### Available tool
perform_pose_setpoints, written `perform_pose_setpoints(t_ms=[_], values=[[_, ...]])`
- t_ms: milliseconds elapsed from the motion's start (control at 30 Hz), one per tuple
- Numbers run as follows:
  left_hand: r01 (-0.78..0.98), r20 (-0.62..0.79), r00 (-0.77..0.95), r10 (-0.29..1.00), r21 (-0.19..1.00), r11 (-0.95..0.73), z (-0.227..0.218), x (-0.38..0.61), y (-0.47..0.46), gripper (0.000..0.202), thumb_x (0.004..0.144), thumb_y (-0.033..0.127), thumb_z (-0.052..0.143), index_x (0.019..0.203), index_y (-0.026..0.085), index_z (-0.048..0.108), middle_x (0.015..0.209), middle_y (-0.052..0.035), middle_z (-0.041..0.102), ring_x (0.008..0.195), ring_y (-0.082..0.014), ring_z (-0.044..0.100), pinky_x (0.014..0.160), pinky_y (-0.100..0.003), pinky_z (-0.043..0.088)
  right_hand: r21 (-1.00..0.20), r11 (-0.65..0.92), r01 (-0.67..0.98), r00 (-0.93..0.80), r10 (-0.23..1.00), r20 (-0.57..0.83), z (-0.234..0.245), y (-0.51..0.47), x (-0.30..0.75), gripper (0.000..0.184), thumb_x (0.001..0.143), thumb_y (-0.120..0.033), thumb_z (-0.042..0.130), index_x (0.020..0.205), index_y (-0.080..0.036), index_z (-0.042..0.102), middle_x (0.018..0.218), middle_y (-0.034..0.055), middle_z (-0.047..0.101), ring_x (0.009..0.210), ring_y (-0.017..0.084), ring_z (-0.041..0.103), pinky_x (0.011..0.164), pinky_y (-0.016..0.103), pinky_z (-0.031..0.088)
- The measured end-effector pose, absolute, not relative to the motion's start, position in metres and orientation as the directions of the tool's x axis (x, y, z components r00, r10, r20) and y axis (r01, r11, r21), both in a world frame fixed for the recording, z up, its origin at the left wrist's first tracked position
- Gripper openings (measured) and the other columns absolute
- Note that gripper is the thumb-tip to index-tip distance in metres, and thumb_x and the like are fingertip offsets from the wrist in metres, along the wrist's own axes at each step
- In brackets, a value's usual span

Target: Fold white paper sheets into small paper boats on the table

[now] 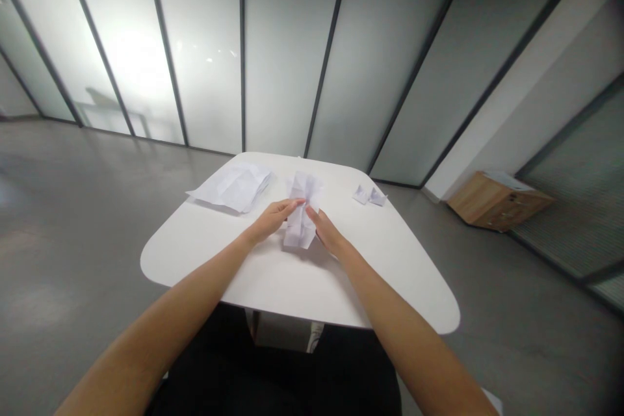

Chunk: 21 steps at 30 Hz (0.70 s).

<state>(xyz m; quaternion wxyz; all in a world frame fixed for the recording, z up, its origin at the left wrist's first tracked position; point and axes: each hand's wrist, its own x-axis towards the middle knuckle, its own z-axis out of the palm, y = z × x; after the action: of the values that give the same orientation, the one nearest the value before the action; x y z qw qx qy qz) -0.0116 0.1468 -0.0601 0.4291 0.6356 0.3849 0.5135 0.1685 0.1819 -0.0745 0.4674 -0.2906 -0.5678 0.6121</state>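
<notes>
A folded paper stack [230,187] is laid on the white worktop [190,253] at left. A creased white paper sheet [301,211] is held mid-worktop between the left hand [271,221] and right hand [325,233], close together. Small folded paper pieces [369,195] are placed at right.

The middle of the folded paper [298,235] is hidden by the left hand [270,221] and right hand [326,234]. The small paper pieces [369,195] are too small to be made out, and shapes behind the frosted glass panels [287,58] are blurred.

A low wooden cabinet [497,203] sits by frosted glass partitions [287,58].
</notes>
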Motion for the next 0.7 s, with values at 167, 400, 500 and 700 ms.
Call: perform_pose_setpoints(t_ms=[167, 400, 500, 700], values=[[0.080, 0.324, -0.006, 0.946, 0.943, -0.322, -0.067, -0.017, 0.158, 0.054, 0.085, 0.048, 0.071, 0.127, 0.016, 0.072, 0.094, -0.0073, 0.075, 0.080, -0.0190, 0.065, 0.075, -0.030, 0.049, -0.986, 0.083, -0.145, -0.277, 0.953, 0.121, -0.077, 0.195, 0.176, 0.033, 0.081, -0.041, 0.076, 0.105, -0.019, 0.074, 0.097, 0.0055, 0.078, 0.087, 0.022, 0.072, 0.081, 0.035, 0.059], [-0.025, 0.295, -0.219, 0.930, 0.951, -0.308, -0.077, -0.039, 0.175, 0.051, 0.078, 0.038, 0.074, 0.124, 0.016, 0.073, 0.107, -0.0088, 0.076, 0.084, -0.0191, 0.067, 0.078, -0.031, 0.053, -0.990, 0.050, -0.134, -0.106, 0.992, 0.065, -0.078, 0.225, 0.214, 0.026, 0.075, -0.031, 0.080, 0.096, -0.017, 0.073, 0.090, 0.0047, 0.078, 0.075, 0.019, 0.071, 0.068, 0.030, 0.058], [0.007, 0.280, -0.271, 0.921, 0.957, -0.289, -0.077, -0.047, 0.178, 0.050, 0.078, 0.034, 0.071, 0.125, 0.018, 0.072, 0.102, -0.0082, 0.077, 0.085, -0.0214, 0.068, 0.081, -0.034, 0.054, -0.995, 0.036, -0.090, -0.079, 0.996, 0.043, -0.075, 0.234, 0.232, 0.027, 0.074, -0.032, 0.080, 0.095, -0.017, 0.073, 0.085, 0.0050, 0.077, 0.069, 0.019, 0.069, 0.060, 0.028, 0.055], [0.343, 0.435, -0.310, 0.845, 0.880, -0.327, -0.075, -0.064, 0.180, 0.038, 0.080, 0.025, 0.066, 0.116, 0.021, 0.078, 0.111, -0.0067, 0.077, 0.111, -0.0283, 0.067, 0.108, -0.043, 0.047, -0.944, 0.173, 0.280, -0.126, 0.982, 0.143, -0.076, 0.247, 0.268, 0.037, 0.074, -0.050, 0.077, 0.082, -0.015, 0.072, 0.067, 0.0014, 0.068, 0.056, 0.014, 0.054, 0.051, 0.025, 0.039]])
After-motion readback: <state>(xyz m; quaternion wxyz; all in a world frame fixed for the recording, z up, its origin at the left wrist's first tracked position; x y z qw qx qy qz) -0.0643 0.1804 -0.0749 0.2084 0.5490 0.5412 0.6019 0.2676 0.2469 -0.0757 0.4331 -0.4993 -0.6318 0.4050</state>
